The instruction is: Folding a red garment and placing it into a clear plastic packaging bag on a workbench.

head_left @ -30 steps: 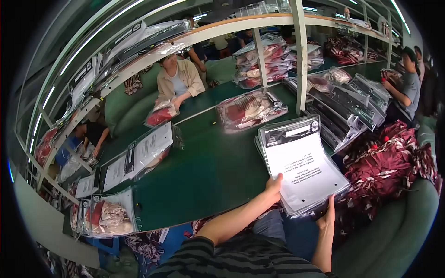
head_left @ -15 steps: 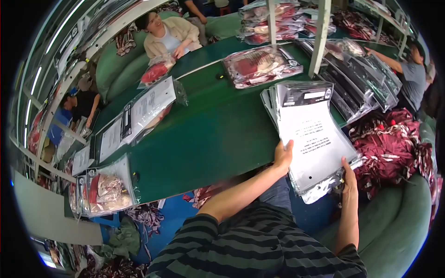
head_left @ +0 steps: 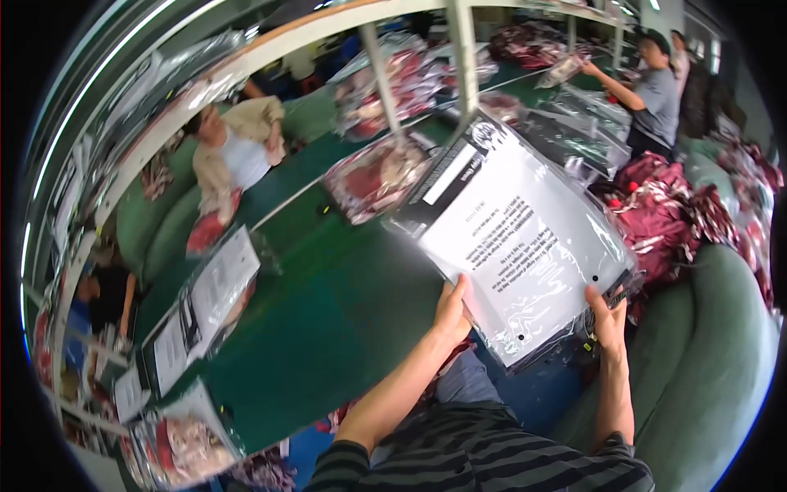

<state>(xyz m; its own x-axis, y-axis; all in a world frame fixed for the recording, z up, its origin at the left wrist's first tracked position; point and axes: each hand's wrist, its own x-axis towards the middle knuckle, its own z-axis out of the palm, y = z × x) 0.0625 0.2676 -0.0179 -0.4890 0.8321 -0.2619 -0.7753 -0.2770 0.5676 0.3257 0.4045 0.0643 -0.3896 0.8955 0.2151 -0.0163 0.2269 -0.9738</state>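
A stack of clear plastic bags (head_left: 516, 238), with a white printed face and a black band at the far end, is held up over the table's near right edge. My left hand (head_left: 452, 312) grips its left side, the thumb on top and the fingers underneath out of sight. At the near right corner my right hand (head_left: 607, 318) clasps the stack the same way, thumb on the white face. The bags tilt, their far end raised and turned to the left. How many bags are in the stack cannot be made out.
On the green table (head_left: 303, 320) lie bagged red-and-white garments (head_left: 377, 176) and white-faced bags (head_left: 209, 287) at the left. Loose maroon cloth (head_left: 652, 205) heaps at the right beside a green padded bolster (head_left: 697, 344). A shelf post (head_left: 461, 57) stands behind. Co-workers sit left and stand far right.
Both hands have lifted the stack and swung its far end to the left. My head view has turned to the right. The far-right co-worker now holds up a bagged garment.
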